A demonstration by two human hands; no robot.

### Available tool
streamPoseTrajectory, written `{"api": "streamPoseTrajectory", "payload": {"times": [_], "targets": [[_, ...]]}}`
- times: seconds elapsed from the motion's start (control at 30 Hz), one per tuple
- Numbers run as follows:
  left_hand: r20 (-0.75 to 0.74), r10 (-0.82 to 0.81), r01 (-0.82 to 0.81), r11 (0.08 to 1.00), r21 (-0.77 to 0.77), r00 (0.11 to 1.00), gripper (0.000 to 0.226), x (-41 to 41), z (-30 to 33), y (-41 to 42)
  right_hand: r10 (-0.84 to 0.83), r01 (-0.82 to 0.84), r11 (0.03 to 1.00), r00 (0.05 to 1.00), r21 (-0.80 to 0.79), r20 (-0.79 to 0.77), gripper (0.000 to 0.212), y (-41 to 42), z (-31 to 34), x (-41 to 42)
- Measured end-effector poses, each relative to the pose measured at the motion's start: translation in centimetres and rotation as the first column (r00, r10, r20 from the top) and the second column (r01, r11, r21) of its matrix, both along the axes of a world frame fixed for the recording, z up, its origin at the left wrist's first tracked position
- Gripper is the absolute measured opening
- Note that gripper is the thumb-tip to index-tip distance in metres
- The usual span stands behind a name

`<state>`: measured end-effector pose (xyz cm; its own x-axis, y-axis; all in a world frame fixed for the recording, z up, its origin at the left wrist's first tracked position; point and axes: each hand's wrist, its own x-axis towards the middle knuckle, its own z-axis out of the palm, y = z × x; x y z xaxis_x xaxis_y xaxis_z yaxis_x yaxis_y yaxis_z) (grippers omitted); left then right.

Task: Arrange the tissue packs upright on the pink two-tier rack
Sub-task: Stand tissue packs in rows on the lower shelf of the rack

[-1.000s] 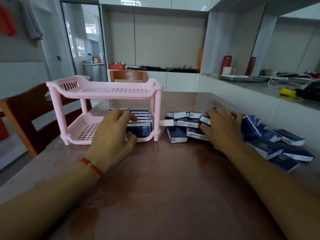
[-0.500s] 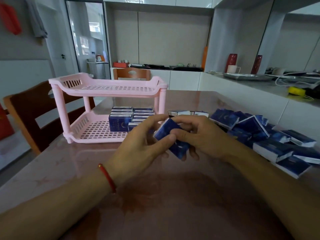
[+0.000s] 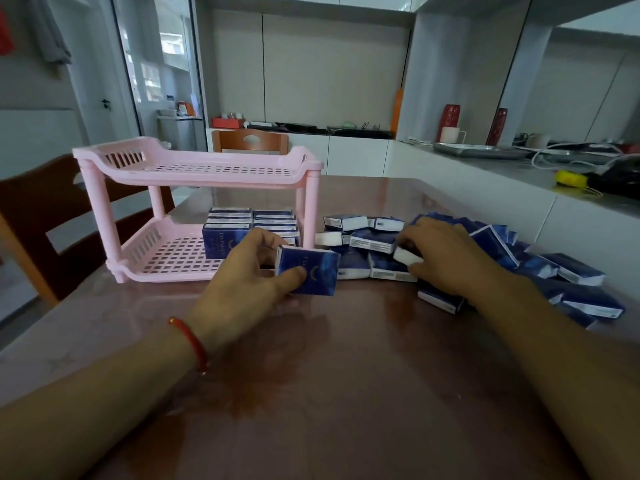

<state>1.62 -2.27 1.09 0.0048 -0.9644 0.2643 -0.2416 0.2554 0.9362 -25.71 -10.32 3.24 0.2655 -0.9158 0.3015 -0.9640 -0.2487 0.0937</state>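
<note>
The pink two-tier rack [image 3: 194,168] stands on the table at the left. Several blue tissue packs [image 3: 221,237] stand upright in two rows at the right end of its lower shelf; the upper shelf holds nothing. My left hand [image 3: 242,289] grips one blue tissue pack [image 3: 308,268] upright, just in front of the rack's right front post. My right hand [image 3: 446,258] rests on the pile of loose packs [image 3: 367,240] to the right, its fingers curled around a white-ended pack [image 3: 407,256].
More loose packs [image 3: 571,271] spread along the table's right side beside a white counter [image 3: 485,188] with cables and a metal tray. Wooden chairs stand at the left [image 3: 31,216] and behind the rack [image 3: 249,140].
Half a second ago both hands held one pack together at the middle. Now my left hand alone carries it towards the rack, and my right hand has gone back to the pile.
</note>
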Motion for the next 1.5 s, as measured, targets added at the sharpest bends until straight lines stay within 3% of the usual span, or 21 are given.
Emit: {"api": "streamPoseTrajectory", "payload": {"times": [0.07,0.13,0.27,0.37,0.47,0.63,0.73,0.8,0.93,1.1,1.2,1.27,1.37,1.5], "targets": [[-0.018,0.006,-0.006,1.0,-0.008,1.0,0.029,0.0,0.1,0.0,0.032,-0.022,0.998,0.983,-0.058,0.179,0.036,0.4,1.0,-0.1],[-0.032,0.017,-0.017,1.0,-0.011,0.999,0.03,0.0,0.0,-0.1,0.123,-0.054,0.984,0.898,-0.17,0.423,0.035,1.1,2.1,-0.1],[-0.063,0.012,-0.014,0.999,-0.034,0.998,0.031,0.2,-0.1,-0.1,0.272,-0.141,0.962,0.533,-0.233,0.801,0.025,1.8,3.4,-0.1],[-0.097,-0.021,0.016,0.998,-0.06,0.995,0.036,0.2,-0.1,-0.1,0.239,-0.277,0.946,0.234,-0.171,0.942,0.025,2.2,3.8,0.4],[-0.119,-0.042,0.035,0.998,-0.059,0.992,0.039,0.0,-0.2,-0.2,0.123,-0.469,0.882,0.117,-0.054,0.986,0.029,3.0,3.4,1.7],[-0.202,-0.034,0.039,0.999,0.023,0.979,0.037,0.0,-0.3,-0.8,0.068,-0.63,0.776,0.143,0.038,0.987,0.029,4.0,1.3,4.7],[-0.311,-0.066,0.087,0.995,0.054,0.948,0.04,0.4,-0.3,-1.0,0.016,-0.594,0.804,0.084,0.037,0.996,0.028,4.3,-0.1,6.7],[-0.315,-0.12,0.139,0.99,0.038,0.941,0.041,0.6,-0.2,-0.8,0.048,-0.513,0.858,0.108,0.014,0.993,0.028,4.4,-1.1,7.7],[-0.062,-0.085,0.083,0.996,-0.042,0.994,0.046,0.7,-0.1,-0.6,0.134,-0.401,0.914,0.173,-0.054,0.976,0.027,4.6,-2.3,9.1],[0.054,-0.046,0.051,0.994,-0.097,0.997,0.046,2.7,1.0,-1.1,0.336,-0.341,0.923,0.489,-0.178,0.805,0.032,4.9,-3.4,9.5],[0.134,-0.179,0.193,0.977,-0.092,0.975,0.047,4.6,1.8,-1.2,0.372,-0.398,0.897,0.438,-0.195,0.818,0.052,5.4,-3.4,9.9],[0.298,-0.231,0.261,0.963,-0.067,0.926,0.056,5.5,2.2,-1.3,0.423,-0.422,0.876,0.44,-0.234,0.792,0.055,5.6,-3.6,10.2],[0.486,-0.211,0.272,0.96,-0.059,0.848,0.061,6.9,3.6,-1.3,0.463,-0.454,0.856,0.458,-0.248,0.759,0.054,5.8,-3.7,11.0],[0.541,-0.123,0.184,0.981,-0.059,0.832,0.046,9.9,4.8,-1.8,0.48,-0.48,0.843,0.464,-0.244,0.745,0.043,5.5,-3.8,11.3]]}}
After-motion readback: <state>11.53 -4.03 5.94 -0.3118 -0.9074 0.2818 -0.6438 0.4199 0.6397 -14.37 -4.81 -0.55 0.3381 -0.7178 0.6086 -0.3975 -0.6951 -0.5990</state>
